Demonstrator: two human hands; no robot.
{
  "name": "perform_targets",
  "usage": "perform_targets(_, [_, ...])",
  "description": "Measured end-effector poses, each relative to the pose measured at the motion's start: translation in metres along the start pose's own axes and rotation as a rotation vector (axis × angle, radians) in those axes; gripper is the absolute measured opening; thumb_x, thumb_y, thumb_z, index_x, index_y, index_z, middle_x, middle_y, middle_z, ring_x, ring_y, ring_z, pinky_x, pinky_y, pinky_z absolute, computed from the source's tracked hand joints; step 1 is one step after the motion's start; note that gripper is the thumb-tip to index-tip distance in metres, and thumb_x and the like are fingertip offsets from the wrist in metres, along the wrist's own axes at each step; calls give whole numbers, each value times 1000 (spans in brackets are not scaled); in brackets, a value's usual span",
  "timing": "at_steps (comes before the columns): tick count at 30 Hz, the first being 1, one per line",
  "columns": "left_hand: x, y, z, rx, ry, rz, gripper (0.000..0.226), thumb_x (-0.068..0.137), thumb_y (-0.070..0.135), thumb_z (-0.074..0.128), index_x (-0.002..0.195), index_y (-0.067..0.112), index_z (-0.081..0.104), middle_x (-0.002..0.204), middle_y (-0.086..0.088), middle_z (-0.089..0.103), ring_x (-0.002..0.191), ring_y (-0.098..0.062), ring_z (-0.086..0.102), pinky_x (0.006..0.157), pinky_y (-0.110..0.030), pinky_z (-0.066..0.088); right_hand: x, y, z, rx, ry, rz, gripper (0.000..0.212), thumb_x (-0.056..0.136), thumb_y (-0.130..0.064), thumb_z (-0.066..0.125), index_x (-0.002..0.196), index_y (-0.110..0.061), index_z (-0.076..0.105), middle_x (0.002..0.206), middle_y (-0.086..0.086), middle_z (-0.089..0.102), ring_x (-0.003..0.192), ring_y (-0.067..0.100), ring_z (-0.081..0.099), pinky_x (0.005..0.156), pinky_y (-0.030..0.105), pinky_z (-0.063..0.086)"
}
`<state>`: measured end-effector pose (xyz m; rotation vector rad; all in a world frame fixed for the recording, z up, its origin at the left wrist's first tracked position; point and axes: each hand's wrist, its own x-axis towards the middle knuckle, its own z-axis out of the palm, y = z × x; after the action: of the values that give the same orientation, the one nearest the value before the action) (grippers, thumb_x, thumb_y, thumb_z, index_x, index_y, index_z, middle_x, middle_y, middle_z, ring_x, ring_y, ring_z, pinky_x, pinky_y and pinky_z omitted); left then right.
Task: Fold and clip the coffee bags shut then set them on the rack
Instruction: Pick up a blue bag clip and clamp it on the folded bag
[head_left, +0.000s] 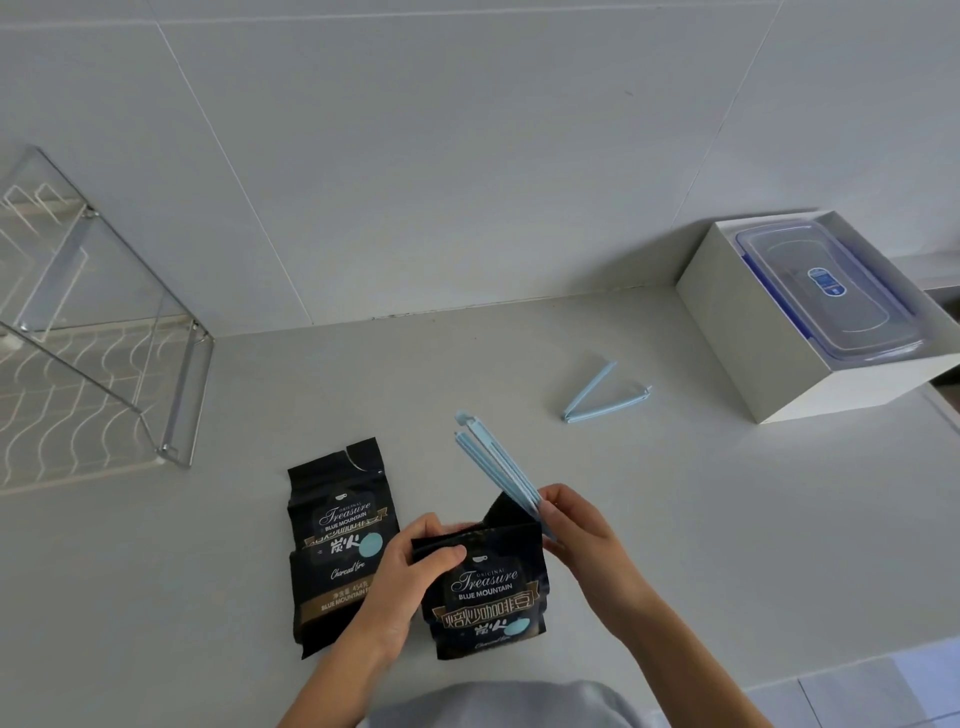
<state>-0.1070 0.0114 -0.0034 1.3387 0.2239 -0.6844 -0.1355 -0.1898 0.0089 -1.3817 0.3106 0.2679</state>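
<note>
Counts: 2 black coffee bags, 2 light-blue clips, 1 wire rack, 1 white box w/ a clear lidded container inside, 2 hands.

Bag 1 (488, 587) stands at lower center of the frame, top edge folded over. Left hand (410, 566) grips that folded top at its left end, thumb on the front, fingers wrapped behind, so it's closed on the bag. Right hand (576, 525) sits just right of the bag's top right corner, fingertips pinching the near end of clip 1 (498, 467). That clip is open in a narrow V, arms pointing up-left away from the hand, its hinge end touching or just beside the bag's raised corner; can't tell which.

Bag 2 (337, 540) lies flat on the counter (675, 545), just left of bag 1, top torn open, partly under the left wrist.

Clip 2 (597, 397) lies open on the counter, center-right of the frame, well apart from both hands.

Rack (104, 364) sits at the left edge of the frame, no bags on it. Box (769, 332) at the right edge, the container (831, 291) in it.
</note>
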Motion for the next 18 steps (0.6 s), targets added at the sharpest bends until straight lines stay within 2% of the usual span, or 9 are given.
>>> perform_targets(2, [1,0,2,-23,14,-3,28,81,1,61,62,18,50,88,-2,74,77,-20,69,59,-29,54,0,-1,1,56,12,-19,19,98,-20,43,89,-9,56,83,1,58,83,11,57,80,24,50])
perform_targets(5, [0,3,3,3,-15,-9,27,81,7,63,63,19,47,68,-2,64,69,-18,63,56,-27,50,-1,2,0,119,17,-22,19,97,-21,43,88,-10,55,81,-1,59,85,12,57,84,28,49])
perform_targets(8, [0,4,3,27,-34,4,24,83,8,62,67,17,47,66,-2,59,68,-17,60,57,-28,50,-2,5,-4,107,13,-19,18,97,-22,44,91,-9,55,84,-2,60,88,14,57,88,31,49])
perform_targets(11, [-1,4,4,54,-26,14,22,85,5,59,70,16,47,69,-4,59,72,-19,60,59,-28,50,-1,1,-15,23,23,-39,14,98,-17,44,94,-9,54,96,-2,71,95,13,64,85,29,51])
perform_targets(13, [-2,4,5,60,-17,12,21,85,6,59,70,15,47,70,-6,58,74,-21,59,60,-29,50,0,-6,-29,-58,45,-68,9,97,-10,46,93,-9,54,106,5,72,95,13,66,80,26,50])
perform_targets(15, [-2,3,6,65,-14,14,22,85,6,59,70,15,47,71,-8,56,75,-24,57,60,-29,50,0,-15,-47,-165,73,-109,11,94,-1,48,91,-6,57,110,11,69,91,12,64,76,25,47])
perform_targets(18, [-1,3,5,76,-17,26,24,86,5,58,68,16,46,66,-4,56,70,-20,57,58,-27,49,-2,-27,-74,-328,70,-125,17,90,6,52,83,-6,60,110,9,69,89,13,61,73,25,46])
